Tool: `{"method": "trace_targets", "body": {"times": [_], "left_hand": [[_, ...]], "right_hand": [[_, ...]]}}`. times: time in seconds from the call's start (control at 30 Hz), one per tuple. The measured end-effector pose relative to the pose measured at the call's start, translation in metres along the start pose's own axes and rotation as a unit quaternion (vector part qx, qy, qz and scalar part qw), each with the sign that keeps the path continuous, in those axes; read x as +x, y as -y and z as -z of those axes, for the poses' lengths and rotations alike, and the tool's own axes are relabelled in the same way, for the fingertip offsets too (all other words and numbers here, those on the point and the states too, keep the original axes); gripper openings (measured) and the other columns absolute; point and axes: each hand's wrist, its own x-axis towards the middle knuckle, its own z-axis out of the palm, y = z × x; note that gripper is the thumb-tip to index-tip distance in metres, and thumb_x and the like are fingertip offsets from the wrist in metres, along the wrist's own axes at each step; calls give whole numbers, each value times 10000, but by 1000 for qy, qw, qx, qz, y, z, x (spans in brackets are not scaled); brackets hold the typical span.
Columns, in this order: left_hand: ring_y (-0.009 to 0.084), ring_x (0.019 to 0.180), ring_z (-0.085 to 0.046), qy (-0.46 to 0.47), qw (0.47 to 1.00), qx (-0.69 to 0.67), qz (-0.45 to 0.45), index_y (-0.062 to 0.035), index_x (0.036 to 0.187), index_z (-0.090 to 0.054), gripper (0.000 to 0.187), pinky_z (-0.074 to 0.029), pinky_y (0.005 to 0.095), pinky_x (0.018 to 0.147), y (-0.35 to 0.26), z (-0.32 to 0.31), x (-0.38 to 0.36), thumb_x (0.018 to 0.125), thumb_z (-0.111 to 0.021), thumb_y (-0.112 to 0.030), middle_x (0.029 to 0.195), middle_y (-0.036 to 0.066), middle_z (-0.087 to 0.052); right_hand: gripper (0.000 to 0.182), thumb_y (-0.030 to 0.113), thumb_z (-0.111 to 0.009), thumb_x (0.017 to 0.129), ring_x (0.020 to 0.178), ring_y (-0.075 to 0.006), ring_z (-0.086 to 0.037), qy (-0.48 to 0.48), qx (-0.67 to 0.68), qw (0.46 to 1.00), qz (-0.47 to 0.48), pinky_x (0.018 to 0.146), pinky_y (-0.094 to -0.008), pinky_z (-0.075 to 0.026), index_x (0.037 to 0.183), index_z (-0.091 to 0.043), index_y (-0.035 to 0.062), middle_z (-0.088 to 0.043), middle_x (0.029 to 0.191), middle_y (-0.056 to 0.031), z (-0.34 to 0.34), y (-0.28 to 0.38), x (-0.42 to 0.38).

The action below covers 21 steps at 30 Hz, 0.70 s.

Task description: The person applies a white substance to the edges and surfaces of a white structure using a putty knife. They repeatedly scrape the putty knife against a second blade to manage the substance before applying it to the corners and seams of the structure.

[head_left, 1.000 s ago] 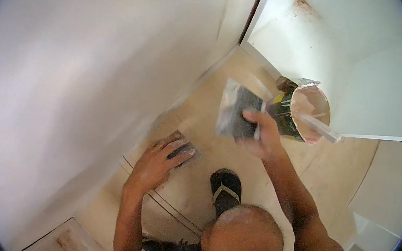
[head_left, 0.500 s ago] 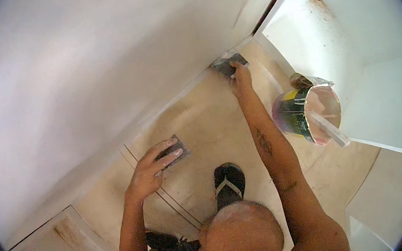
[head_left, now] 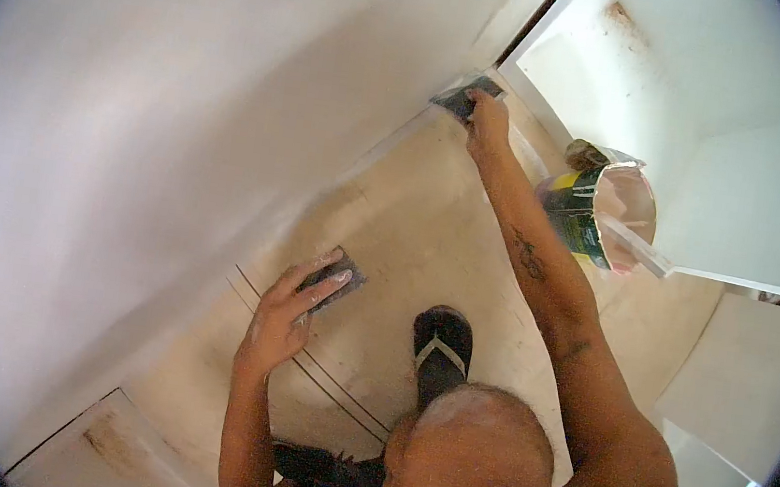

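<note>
My right hand (head_left: 488,127) is stretched far forward into the corner and grips a dark flat putty spreader (head_left: 456,102). That spreader touches the foot of the white wall (head_left: 181,121), where it meets the floor. Nearer to me, my left hand (head_left: 281,323) holds a second dark putty spreader (head_left: 339,281) above the floor, with two whitish-smeared fingers laid across its face. To the right of my right forearm stands a bucket (head_left: 574,208) of pinkish paste, and a pale flat stick (head_left: 638,247) leans out over its rim.
A white cabinet-like unit (head_left: 746,200) with brown stains stands at the right, behind the bucket. A crumpled bag-like thing (head_left: 588,156) lies beside the bucket. A foot in a black flip-flop (head_left: 442,347) rests on the beige floor (head_left: 384,214). Dark parallel lines cross the floor.
My right hand has slid its spreader along the wall's foot, further into the corner. My left hand has shifted slightly up and left, still holding its spreader.
</note>
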Motion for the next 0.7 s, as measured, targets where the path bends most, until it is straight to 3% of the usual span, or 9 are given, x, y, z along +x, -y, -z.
{"method": "trace_targets", "body": {"times": [0.2, 0.27, 0.33, 0.47, 0.53, 0.57, 0.6, 0.7], "left_hand": [[330, 1242, -508, 4, 998, -25, -52, -146, 1246, -610, 722, -379, 417, 1069, -1, 0, 10, 629, -416, 175, 1338, 131, -535], [329, 1243, -507, 1, 997, -34, -66, -149, 1251, -606, 723, -378, 420, 1071, -1, -3, 12, 632, -418, 175, 1339, 126, -533], [327, 1247, -504, 2, 996, -20, -85, -144, 1249, -600, 718, -382, 417, 1071, 2, -7, 12, 632, -432, 184, 1335, 120, -533], [317, 1245, -506, 8, 995, -57, -80, -141, 1232, -605, 682, -395, 405, 1063, 7, -10, 16, 654, -461, 192, 1329, 116, -534], [311, 1237, -512, 2, 992, -73, -100, -144, 1215, -611, 646, -409, 399, 1053, 10, -10, 20, 676, -490, 190, 1316, 115, -541], [311, 1237, -512, 3, 992, -74, -104, -144, 1215, -611, 646, -409, 399, 1053, 8, -9, 21, 676, -490, 190, 1316, 115, -541], [311, 1233, -515, 4, 992, -72, -106, -142, 1213, -612, 642, -411, 399, 1051, 5, -7, 24, 678, -485, 190, 1311, 117, -544], [333, 1219, -520, 3, 992, -74, -100, -135, 1205, -609, 611, -400, 418, 1051, 1, -7, 27, 693, -452, 157, 1302, 128, -554]], "right_hand": [[122, 77, -580, 831, 790, -208, -592, 61, -51, 990, 120, 707, -335, -493, 918, -567, -7, -584, 855, -87, -28, 83, -39], [129, 82, -579, 830, 796, -215, -592, 40, -79, 985, 151, 743, -349, -486, 906, -564, -21, -586, 862, -97, -45, 120, -67], [145, 98, -580, 831, 795, -215, -591, 97, -134, 959, 232, 732, -351, -473, 908, -572, -25, -590, 869, -99, -57, 150, -83], [262, 140, -579, 840, 782, -214, -597, 93, -253, 880, 391, 747, -333, -468, 961, -613, -89, -634, 884, -131, -76, 208, -113], [308, 166, -586, 850, 815, -230, -617, 55, -223, 890, 394, 791, -336, -479, 983, -608, -111, -641, 899, -141, -91, 235, -130], [285, 125, -597, 818, 830, -265, -619, 41, -263, 871, 414, 777, -368, -468, 994, -623, -98, -663, 907, -203, -92, 250, -135], [197, 108, -490, 820, 701, -229, -566, 94, -204, 872, 435, 669, -355, -458, 883, -597, -45, -607, 784, -133, -99, 262, -136], [197, 113, -479, 814, 717, -242, -562, 71, -266, 857, 436, 679, -360, -460, 891, -570, -44, -592, 797, -139, -115, 284, -172]]}}
